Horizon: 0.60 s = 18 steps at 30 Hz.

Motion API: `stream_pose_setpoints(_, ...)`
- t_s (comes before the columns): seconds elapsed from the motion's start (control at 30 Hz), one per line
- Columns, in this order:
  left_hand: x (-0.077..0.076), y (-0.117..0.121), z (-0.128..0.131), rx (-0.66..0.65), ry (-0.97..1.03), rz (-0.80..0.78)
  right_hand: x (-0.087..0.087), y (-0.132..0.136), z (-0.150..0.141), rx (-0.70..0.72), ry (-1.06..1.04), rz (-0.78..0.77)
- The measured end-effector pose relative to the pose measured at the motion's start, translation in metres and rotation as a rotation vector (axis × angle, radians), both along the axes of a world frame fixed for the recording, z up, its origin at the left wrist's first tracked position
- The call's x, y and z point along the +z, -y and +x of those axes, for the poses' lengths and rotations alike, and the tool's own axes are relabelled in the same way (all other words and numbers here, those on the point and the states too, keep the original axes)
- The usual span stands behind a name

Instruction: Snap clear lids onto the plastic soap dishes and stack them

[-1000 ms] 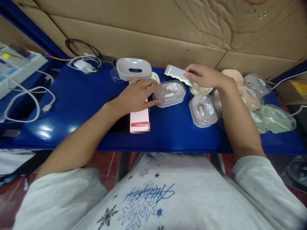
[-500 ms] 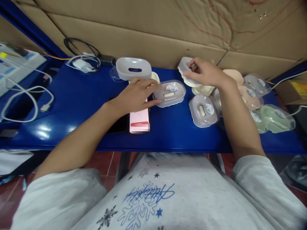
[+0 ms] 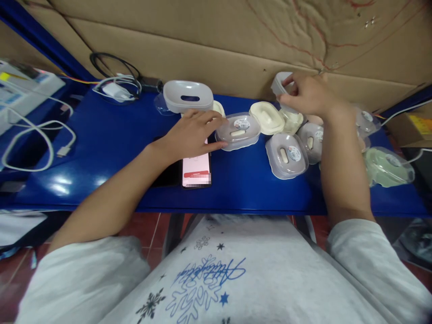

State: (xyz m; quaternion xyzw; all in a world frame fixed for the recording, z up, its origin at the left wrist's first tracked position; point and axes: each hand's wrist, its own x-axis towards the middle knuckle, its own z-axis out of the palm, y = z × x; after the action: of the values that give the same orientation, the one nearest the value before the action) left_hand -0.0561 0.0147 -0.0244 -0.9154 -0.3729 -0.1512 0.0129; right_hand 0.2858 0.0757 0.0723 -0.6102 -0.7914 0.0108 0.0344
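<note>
My right hand (image 3: 305,92) grips a grey soap dish (image 3: 281,84) by its side, raised near the cardboard at the back. Below it lie a cream oval tray (image 3: 267,118) and another cream piece (image 3: 290,121). With fingers apart, my left hand (image 3: 199,130) reaches over a lit phone (image 3: 196,171); its fingertips touch the left side of a grey soap dish in clear packaging (image 3: 240,130). Behind that hand stands an unwrapped grey soap dish (image 3: 188,85) with a dark slot, and a cream part (image 3: 218,108) shows beside it.
More packaged soap dishes, grey (image 3: 286,155) and green (image 3: 388,166), lie to the right, some hidden by my right forearm. A white charger with cable (image 3: 116,91) and a power strip (image 3: 30,90) are at the left. Cardboard (image 3: 202,40) lines the back of the blue table (image 3: 111,144).
My right hand has lifted the grey soap dish and carried it right and back, uncovering the cream oval tray below. My left hand has stayed in place.
</note>
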Motion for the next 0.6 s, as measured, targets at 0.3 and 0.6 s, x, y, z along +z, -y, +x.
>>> stream_pose_setpoints(0.3, 0.001, 0.004, 0.006, 0.054, 0.068, -0.075, 0.007, 0.007, 0.017, 0.058, 0.034, -0.198)
stream_pose_setpoints(0.6, -0.004, 0.002, 0.007, 0.153, 0.189, -0.093, -0.016, 0.021, -0.039, 0.557, -0.189, -0.202)
